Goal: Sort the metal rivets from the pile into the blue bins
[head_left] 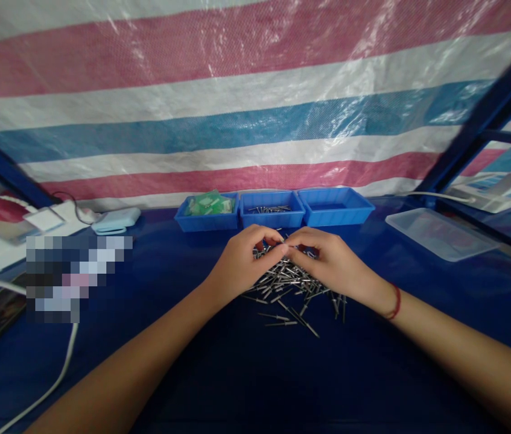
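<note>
Loose blind rivets with thin metal stems lie in a heap on the blue tabletop, several of them scattered toward me. Over this heap my left hand is closed, thumb and forefinger pinched together. My right hand, with a red cord at the wrist, pinches in the same way from the other side. The fingertips of both hands meet above the rivets. Whatever is between them is too small and too covered to make out.
Behind the heap three blue bins stand in a row: one with green packets, one with some rivets, and a right bin. A clear plastic lid lies at right. A white cable and a light-blue case are at left.
</note>
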Demonstrator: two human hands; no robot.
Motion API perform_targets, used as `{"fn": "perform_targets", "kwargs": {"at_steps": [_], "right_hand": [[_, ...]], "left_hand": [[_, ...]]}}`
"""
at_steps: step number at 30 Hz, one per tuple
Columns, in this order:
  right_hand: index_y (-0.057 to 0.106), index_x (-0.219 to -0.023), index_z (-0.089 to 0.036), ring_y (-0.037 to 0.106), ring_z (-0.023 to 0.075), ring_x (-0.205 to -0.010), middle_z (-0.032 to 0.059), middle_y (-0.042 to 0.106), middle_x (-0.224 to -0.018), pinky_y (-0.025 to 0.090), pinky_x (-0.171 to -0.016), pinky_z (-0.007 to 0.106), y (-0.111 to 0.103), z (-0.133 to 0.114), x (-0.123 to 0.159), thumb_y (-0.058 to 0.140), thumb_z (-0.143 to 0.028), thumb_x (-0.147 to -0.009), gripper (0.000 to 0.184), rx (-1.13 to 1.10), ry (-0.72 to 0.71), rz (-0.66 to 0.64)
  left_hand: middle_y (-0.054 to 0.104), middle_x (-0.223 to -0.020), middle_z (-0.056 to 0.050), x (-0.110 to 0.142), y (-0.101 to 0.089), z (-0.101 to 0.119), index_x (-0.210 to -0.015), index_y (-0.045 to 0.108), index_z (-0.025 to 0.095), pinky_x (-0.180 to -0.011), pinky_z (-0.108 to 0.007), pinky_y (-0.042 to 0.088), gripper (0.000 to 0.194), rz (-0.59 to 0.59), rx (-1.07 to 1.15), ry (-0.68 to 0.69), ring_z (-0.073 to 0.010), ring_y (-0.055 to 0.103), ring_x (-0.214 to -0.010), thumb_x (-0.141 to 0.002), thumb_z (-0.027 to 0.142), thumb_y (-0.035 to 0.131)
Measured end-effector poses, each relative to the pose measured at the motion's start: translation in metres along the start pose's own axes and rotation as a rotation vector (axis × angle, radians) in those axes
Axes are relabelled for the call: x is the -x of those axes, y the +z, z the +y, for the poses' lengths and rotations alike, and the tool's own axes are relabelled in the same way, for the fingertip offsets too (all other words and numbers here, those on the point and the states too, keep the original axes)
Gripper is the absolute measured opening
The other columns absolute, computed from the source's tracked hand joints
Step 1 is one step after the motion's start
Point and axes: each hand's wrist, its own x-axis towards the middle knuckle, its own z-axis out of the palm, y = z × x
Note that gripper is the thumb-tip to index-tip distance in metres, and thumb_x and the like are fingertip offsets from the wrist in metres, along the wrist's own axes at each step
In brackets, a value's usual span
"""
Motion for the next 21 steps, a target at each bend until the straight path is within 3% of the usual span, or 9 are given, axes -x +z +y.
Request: {"fn": "perform_targets", "kwargs": {"at_steps": [7, 13, 21], "right_hand": [[0.065, -0.081, -0.019, 0.058, 0.0128, -0.070, 0.0023, 0.066, -0.080, 0.045, -0.065, 0.028, 0.003, -0.008, 0.002, 0.054, -0.030, -0.085, 0.017, -0.071, 0.059, 0.065], [0.063, -0.079, -0.017, 0.057, 0.0139, -0.071, 0.0030, 0.065, -0.078, 0.046, -0.066, 0.030, 0.004, -0.011, 0.000, 0.054, -0.034, -0.084, 0.020, -0.277, 0.151, 0.077], [0.062, -0.077, -0.018, 0.052, 0.0114, -0.061, -0.0010, 0.058, -0.068, 0.043, -0.058, 0.029, 0.005, -0.007, -0.001, 0.065, -0.029, -0.075, 0.011, -0.347, 0.130, 0.300]], "left_hand": [[0.063, -0.079, 0.001, 0.001, -0.002, 0.002, -0.085, 0.061, 0.019, -0.065, -0.024, 0.043, 0.006, 0.088, -0.004, 0.046, -0.0105, 0.054, -0.068, -0.084, 0.022, 0.056], [0.060, -0.078, 0.001, 0.002, -0.003, 0.004, -0.090, 0.061, 0.019, -0.063, -0.023, 0.041, 0.007, 0.122, -0.001, 0.087, -0.0099, 0.052, -0.067, -0.085, 0.021, 0.055], [0.056, -0.076, 0.001, 0.001, -0.001, -0.002, -0.089, 0.061, 0.021, -0.061, -0.023, 0.042, 0.007, 0.150, -0.045, 0.095, -0.0103, 0.050, -0.065, -0.082, 0.018, 0.059]]}}
